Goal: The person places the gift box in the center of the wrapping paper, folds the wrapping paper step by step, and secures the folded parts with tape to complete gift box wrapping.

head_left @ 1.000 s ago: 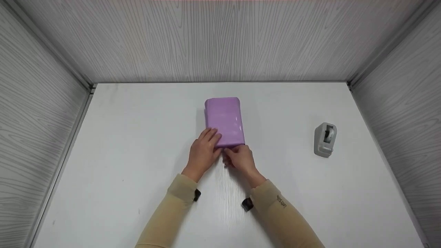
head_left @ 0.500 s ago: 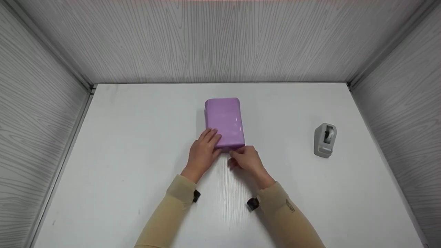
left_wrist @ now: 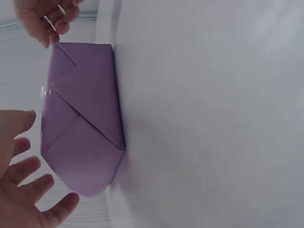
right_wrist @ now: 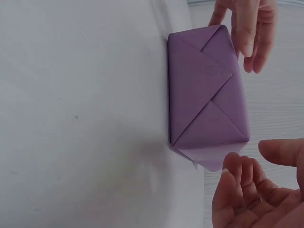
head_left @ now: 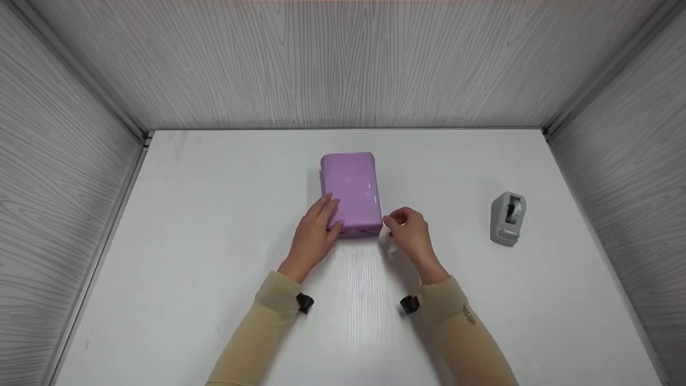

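Observation:
A box wrapped in glossy purple paper (head_left: pixel 351 187) lies on the white table. Its near end (left_wrist: pixel 85 104) shows crossing diagonal folds, with a shiny bit like clear tape at the top edge in the left wrist view. My left hand (head_left: pixel 313 236) rests on the box's near left part, fingers extended over the top. Off the near right corner is my right hand (head_left: pixel 411 234), its fingers loosely bent with nothing visible in them. In the right wrist view, the right thumb and fingers (right_wrist: pixel 232 185) stand apart beside the box.
A grey tape dispenser (head_left: pixel 506 219) with a roll in it stands on the right of the white table (head_left: pixel 214 214). Wood-grain panels (head_left: pixel 343 64) enclose the table at the back and both sides.
My right hand has moved from the box's near end out to the right, past its corner, uncovering the folded end. The left hand stays on the box, which has barely shifted.

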Tool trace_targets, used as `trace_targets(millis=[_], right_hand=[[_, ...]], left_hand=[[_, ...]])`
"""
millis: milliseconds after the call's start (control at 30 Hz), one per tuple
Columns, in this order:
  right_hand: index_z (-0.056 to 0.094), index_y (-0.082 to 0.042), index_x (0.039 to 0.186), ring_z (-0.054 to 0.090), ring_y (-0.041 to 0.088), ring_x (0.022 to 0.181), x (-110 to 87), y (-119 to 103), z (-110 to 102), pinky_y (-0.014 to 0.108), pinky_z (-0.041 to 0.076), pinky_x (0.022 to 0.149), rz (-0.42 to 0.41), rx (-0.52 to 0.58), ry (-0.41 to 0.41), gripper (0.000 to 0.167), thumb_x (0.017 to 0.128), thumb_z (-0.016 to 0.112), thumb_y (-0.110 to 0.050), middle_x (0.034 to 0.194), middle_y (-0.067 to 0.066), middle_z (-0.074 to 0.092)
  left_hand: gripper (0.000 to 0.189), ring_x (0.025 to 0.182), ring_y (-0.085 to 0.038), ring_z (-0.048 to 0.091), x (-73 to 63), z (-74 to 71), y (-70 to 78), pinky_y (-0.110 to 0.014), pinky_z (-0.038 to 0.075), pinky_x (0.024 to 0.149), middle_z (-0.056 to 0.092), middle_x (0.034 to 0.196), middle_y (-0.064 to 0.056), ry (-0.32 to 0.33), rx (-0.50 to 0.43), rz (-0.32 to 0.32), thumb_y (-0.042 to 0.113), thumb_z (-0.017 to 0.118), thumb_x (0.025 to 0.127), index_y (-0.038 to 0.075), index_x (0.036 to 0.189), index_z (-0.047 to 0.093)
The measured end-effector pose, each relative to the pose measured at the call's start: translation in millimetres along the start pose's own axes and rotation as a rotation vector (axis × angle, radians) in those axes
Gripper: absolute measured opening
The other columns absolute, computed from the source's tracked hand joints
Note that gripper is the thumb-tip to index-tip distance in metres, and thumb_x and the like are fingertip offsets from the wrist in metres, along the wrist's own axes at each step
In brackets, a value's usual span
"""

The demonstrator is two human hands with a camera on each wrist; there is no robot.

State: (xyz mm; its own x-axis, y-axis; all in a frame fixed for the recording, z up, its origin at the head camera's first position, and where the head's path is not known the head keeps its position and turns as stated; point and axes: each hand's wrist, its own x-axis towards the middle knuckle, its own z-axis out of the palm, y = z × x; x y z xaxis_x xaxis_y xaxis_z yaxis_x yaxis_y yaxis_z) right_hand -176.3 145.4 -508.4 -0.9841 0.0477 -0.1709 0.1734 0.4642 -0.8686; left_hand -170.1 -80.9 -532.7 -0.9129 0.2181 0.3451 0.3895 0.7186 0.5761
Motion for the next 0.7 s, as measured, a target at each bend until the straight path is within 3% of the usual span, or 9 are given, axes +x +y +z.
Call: trace_targets(millis=[100,167,300,433,533,700], right_hand=[[0.062,0.001,0.113,0.066,0.030,0.089,6.0,-1.4,1.3,0.030,0.050,0.067,-0.024,-0.045,0.009,0.029,0.094,0.065,-0.021,0.096,0.012,0.063],[0.057,0.000,0.124,0.063,0.029,0.097,10.0,-2.9,2.5,0.034,0.051,0.074,-0.029,-0.050,-0.013,0.039,0.094,0.065,-0.024,0.103,0.013,0.062],[0.041,-0.003,0.144,0.059,0.030,0.109,20.7,-7.5,5.5,0.042,0.051,0.085,-0.023,-0.023,-0.090,0.060,0.095,0.064,-0.029,0.117,0.016,0.058],[0.032,-0.007,0.149,0.057,0.030,0.114,30.0,-11.8,8.6,0.042,0.048,0.091,-0.008,-0.019,-0.153,0.068,0.094,0.065,-0.030,0.124,0.018,0.056],[0.034,-0.006,0.148,0.057,0.029,0.113,35.1,-12.3,9.7,0.041,0.048,0.092,0.008,-0.027,-0.170,0.067,0.094,0.067,-0.028,0.125,0.019,0.057],[0.036,-0.004,0.147,0.058,0.030,0.111,39.6,-10.6,10.7,0.040,0.049,0.091,0.034,-0.009,-0.184,0.066,0.093,0.068,-0.024,0.126,0.020,0.057]], left_hand=[[0.047,0.127,-0.035,0.050,3.4,-1.5,3.0,-0.043,0.042,0.103,0.049,0.138,-0.020,0.044,-0.002,-0.049,0.018,0.063,0.096,-0.002,0.137,0.050],[0.048,0.125,-0.036,0.050,5.6,-3.1,3.3,-0.043,0.042,0.104,0.050,0.135,-0.022,0.038,-0.013,-0.103,0.019,0.061,0.098,-0.003,0.138,0.048],[0.052,0.119,-0.034,0.055,11.3,-5.4,-0.3,-0.043,0.045,0.099,0.050,0.135,-0.022,-0.023,-0.113,-0.253,0.022,0.057,0.100,-0.003,0.143,0.042],[0.054,0.112,-0.030,0.060,15.7,-3.6,-7.7,-0.041,0.050,0.092,0.054,0.133,-0.020,-0.104,-0.235,-0.388,0.025,0.055,0.101,-0.002,0.144,0.040],[0.051,0.110,-0.029,0.061,17.2,-0.9,-12.5,-0.040,0.050,0.091,0.058,0.129,-0.020,-0.144,-0.287,-0.418,0.026,0.055,0.101,-0.004,0.141,0.044],[0.048,0.111,-0.030,0.062,17.0,0.4,-15.0,-0.040,0.050,0.093,0.062,0.124,-0.021,-0.159,-0.329,-0.413,0.027,0.054,0.101,-0.005,0.137,0.049]])
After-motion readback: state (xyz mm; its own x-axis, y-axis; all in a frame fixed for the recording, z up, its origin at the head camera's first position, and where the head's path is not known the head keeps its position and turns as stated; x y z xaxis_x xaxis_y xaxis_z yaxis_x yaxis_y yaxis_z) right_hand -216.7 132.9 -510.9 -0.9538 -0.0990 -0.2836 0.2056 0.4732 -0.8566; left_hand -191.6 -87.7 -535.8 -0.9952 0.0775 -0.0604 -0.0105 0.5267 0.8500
